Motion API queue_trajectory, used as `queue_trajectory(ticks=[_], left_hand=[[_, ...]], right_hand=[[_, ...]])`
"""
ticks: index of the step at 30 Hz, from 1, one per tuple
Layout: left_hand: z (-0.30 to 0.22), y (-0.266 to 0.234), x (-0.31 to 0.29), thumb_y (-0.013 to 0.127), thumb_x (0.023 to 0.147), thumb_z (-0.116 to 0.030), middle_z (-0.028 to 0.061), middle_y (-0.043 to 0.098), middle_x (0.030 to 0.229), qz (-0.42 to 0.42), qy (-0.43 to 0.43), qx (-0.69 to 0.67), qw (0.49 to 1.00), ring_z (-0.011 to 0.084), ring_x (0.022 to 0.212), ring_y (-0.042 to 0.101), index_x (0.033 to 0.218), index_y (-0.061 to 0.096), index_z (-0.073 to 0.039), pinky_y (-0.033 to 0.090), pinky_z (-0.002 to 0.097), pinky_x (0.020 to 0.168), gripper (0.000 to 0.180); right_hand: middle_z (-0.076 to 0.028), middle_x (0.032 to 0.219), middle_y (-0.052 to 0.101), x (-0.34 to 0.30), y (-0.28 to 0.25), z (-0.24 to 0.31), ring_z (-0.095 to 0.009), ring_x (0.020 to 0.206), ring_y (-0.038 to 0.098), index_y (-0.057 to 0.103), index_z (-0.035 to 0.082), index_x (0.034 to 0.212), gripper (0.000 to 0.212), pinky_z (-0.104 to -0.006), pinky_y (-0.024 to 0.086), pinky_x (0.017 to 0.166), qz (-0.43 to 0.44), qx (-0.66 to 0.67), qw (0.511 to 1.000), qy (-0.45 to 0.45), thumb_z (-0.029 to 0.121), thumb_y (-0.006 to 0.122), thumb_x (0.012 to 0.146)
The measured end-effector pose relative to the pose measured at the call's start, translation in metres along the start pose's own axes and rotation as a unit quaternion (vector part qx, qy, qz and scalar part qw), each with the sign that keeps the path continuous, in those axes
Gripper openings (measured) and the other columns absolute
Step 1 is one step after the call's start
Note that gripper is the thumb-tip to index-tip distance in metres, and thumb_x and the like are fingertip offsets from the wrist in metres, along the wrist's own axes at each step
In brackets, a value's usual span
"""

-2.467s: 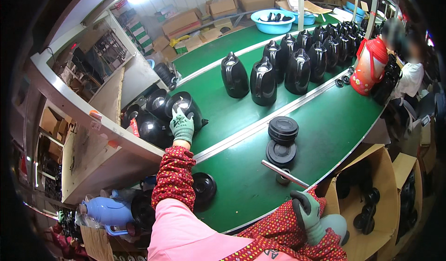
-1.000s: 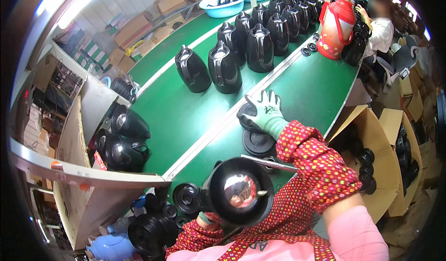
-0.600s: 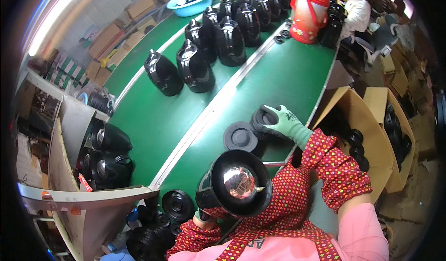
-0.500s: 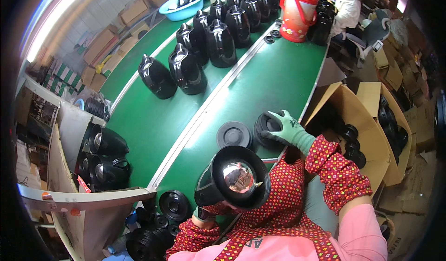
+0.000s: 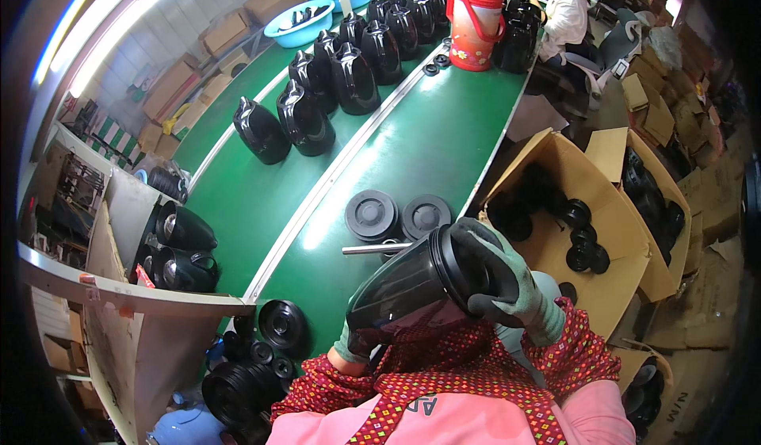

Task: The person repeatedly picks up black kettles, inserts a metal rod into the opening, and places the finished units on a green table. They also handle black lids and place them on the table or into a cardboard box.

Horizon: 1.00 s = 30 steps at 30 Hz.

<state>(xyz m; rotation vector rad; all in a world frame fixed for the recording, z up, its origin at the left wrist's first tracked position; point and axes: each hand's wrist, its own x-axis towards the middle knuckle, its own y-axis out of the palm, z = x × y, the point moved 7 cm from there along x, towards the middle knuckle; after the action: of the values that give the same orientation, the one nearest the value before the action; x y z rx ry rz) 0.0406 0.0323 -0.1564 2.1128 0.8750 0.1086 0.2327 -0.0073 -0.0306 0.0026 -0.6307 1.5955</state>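
Observation:
A glossy black jug body lies tilted across my lap, its wide end toward the right. My left hand, in a green glove, grips it from the left; most of those fingers are hidden behind the jug. At the wide end, my right hand, in a green and black glove, is wrapped round a round black base and presses it against the rim. Whether it is seated there cannot be made out. On the green table beyond lie two black discs beside a metal rod.
Rows of black jugs and a red flask stand farther up the table. A cardboard box with black parts is at the right. Black discs sit at lower left. A person in white is at the far right.
My right hand has lifted a black disc off the table and brought it to the jug's wide end. The jug has turned from facing up to pointing right.

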Motion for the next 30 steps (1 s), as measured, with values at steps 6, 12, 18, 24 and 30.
queue_trajectory(ticks=[6,12,18,24,30], left_hand=[[0.005,0.04,0.001,0.087,0.084,-0.021,0.0202,0.06,0.143,0.021,-0.002,0.056,0.998,0.029,0.127,0.063,0.15,0.048,0.002,0.054,0.0424,0.107,0.08],[-0.05,0.052,-0.013,0.09,0.081,-0.02,0.0188,0.063,0.139,-0.119,0.226,0.326,0.91,0.0277,0.123,0.065,0.149,0.049,0.003,0.054,0.0413,0.106,0.083],[-0.081,0.093,-0.024,0.099,0.068,-0.025,0.0203,0.064,0.133,-0.094,0.45,0.496,0.737,0.0302,0.115,0.069,0.152,0.043,0.008,0.058,0.0423,0.099,0.106],[-0.058,0.082,-0.016,0.087,0.085,-0.015,0.0201,0.062,0.139,-0.104,0.395,0.484,0.774,0.0284,0.118,0.067,0.15,0.046,0.007,0.055,0.0416,0.103,0.08],[-0.028,0.083,0.001,0.076,0.095,-0.018,0.0181,0.061,0.142,-0.003,0.111,0.217,0.97,0.0277,0.126,0.063,0.148,0.048,0.005,0.052,0.0408,0.107,0.065]], right_hand=[[-0.026,0.164,0.034,-0.042,-0.016,0.021,-0.041,0.153,0.031,0.043,0.002,0.159,0.093,-0.0468,0.024,0.124,-0.022,0.019,1.0,-0.01,0.053,0.076,0.089],[-0.016,0.167,0.032,-0.078,-0.025,0.009,-0.026,0.153,0.031,0.026,0.001,0.165,0.077,-0.0373,0.023,0.126,-0.172,0.282,0.937,0.115,0.034,0.06,0.105],[-0.015,0.165,0.036,-0.078,-0.044,0.026,-0.02,0.152,0.034,0.021,0.0,0.166,0.072,-0.0346,0.023,0.125,-0.132,0.318,0.93,0.127,0.031,0.05,0.108],[-0.016,0.16,0.044,-0.081,-0.058,0.022,-0.022,0.148,0.041,0.033,-0.005,0.159,0.052,-0.0313,0.027,0.123,-0.155,0.138,0.968,0.141,0.025,0.031,0.116],[-0.024,0.155,0.045,-0.098,-0.048,0.045,-0.036,0.147,0.042,0.044,-0.002,0.155,0.074,-0.0444,0.032,0.122,-0.191,-0.038,0.98,-0.027,0.04,0.069,0.099]])
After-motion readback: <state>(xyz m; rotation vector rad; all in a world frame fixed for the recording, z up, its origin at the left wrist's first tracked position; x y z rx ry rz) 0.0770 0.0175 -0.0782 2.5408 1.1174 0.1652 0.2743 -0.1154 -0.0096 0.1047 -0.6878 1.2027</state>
